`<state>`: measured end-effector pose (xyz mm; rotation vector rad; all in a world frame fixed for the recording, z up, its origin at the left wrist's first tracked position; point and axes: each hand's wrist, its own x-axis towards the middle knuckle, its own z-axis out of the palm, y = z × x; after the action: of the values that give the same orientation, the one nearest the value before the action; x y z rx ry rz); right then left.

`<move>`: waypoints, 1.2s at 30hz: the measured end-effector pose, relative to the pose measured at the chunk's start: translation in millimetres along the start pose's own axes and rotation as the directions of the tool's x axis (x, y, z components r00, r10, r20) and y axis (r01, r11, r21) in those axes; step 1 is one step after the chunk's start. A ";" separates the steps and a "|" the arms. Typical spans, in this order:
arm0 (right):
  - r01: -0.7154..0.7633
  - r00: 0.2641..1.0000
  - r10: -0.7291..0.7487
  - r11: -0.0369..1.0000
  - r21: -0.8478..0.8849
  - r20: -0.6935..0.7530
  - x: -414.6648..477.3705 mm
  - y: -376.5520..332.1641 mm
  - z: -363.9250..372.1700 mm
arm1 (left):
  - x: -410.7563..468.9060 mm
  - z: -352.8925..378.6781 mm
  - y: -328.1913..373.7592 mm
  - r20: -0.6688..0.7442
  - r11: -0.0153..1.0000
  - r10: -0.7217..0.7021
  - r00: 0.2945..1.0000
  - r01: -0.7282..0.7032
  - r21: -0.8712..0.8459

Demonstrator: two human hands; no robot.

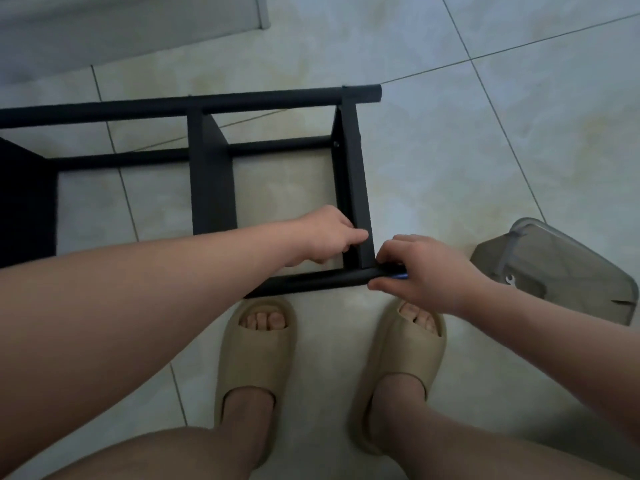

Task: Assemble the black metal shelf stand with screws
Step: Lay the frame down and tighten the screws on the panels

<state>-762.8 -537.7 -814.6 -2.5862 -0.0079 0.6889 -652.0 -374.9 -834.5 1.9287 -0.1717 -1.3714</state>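
The black shelf stand (211, 168) is lying on its side on the tiled floor (450, 133), just ahead of two tan slippers (256, 344). It is matte metal, with round tubes running lengthwise and flat cross panels joining them. The left hand (325, 237) is gripping the end panel (356, 188), its grip clamped on the panel's edge. The right hand (422, 271) is pinching a small blue tool (400, 276) at the near tube's end.

frame (211, 168) on floor (450, 133), ahead of slippers (256, 358) | bag (568, 271) right of frame (not touching) | tool (399, 276) at frame's near-right end
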 end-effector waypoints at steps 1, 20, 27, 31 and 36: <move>-0.008 0.999 0.008 1.000 -0.016 0.032 -7.3 -2.7 4.0 | -3.5 4.2 -2.5 0.057 1.000 -0.014 0.998 0.014 0.000; 0.325 0.945 -0.295 0.816 -0.479 0.138 15.5 8.4 9.0 | 8.5 -4.1 -51.9 0.349 0.925 -0.047 0.936 0.173 -0.338; 0.361 0.930 -0.349 0.811 -0.461 0.114 19.2 15.6 15.4 | 9.7 -6.3 -66.3 0.327 0.790 -0.068 0.943 0.251 -0.559; 0.366 0.927 -0.361 0.806 -0.465 0.104 20.2 16.5 16.1 | 12.2 -7.6 -66.9 0.348 0.766 -0.041 0.937 0.253 -0.591; 0.376 0.922 -0.373 0.803 -0.463 0.101 21.3 18.4 17.1 | 14.9 0.3 -65.2 0.326 0.820 -0.071 0.943 0.242 -0.519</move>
<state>-754.3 -544.2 -845.7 -2.9068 -0.7663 0.5941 -665.7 -336.2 -887.4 1.2685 0.2368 -1.6011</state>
